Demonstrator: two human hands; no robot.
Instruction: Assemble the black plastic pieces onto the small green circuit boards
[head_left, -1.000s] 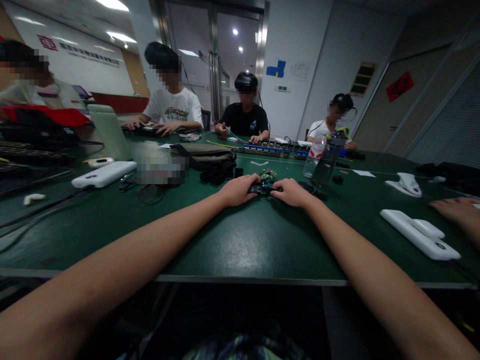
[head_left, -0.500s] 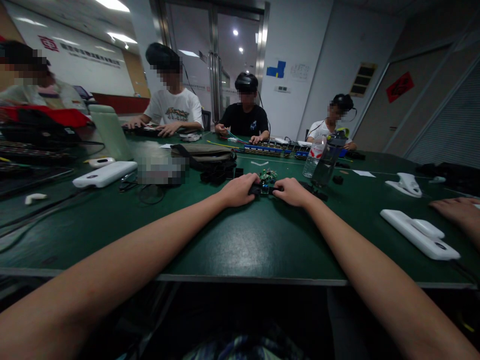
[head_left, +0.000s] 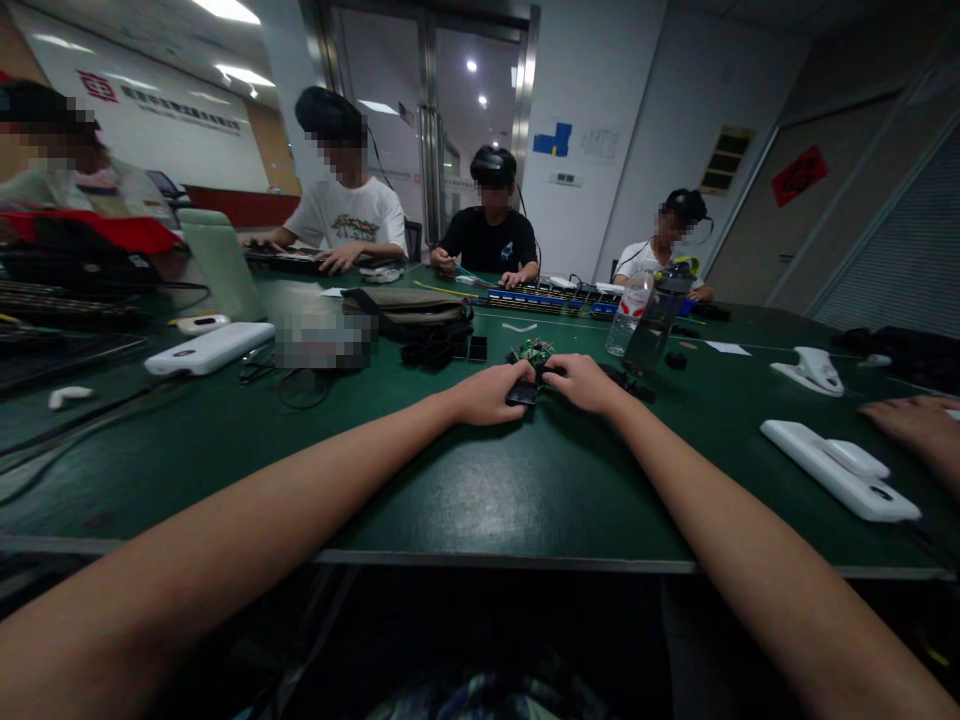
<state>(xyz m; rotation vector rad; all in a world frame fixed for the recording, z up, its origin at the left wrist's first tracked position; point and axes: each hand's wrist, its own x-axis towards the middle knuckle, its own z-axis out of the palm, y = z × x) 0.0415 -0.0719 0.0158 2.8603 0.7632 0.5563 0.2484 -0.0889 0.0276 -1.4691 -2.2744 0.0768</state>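
My left hand (head_left: pixel 491 393) is closed on a small black box (head_left: pixel 523 391) low over the green table. Close beside it on the right, my right hand (head_left: pixel 581 383) is closed in a pinch at a small dark part, too small to name. A pile of small green circuit pieces with thin wires (head_left: pixel 531 350) lies just behind both hands. Several black boxes (head_left: pixel 439 350) stand behind and left of my left hand.
Two bottles, one clear (head_left: pixel 621 325) and one dark (head_left: pixel 654 325), stand behind my right hand. White devices (head_left: pixel 832 470) lie at the right near another person's hand (head_left: pixel 911 425). A bag (head_left: pixel 412 308) and a green flask (head_left: pixel 219 265) are at the left. Several people sit opposite.
My left hand has moved slightly right and nearer to me, and the black box in it now shows more clearly. My right hand has shifted slightly left.
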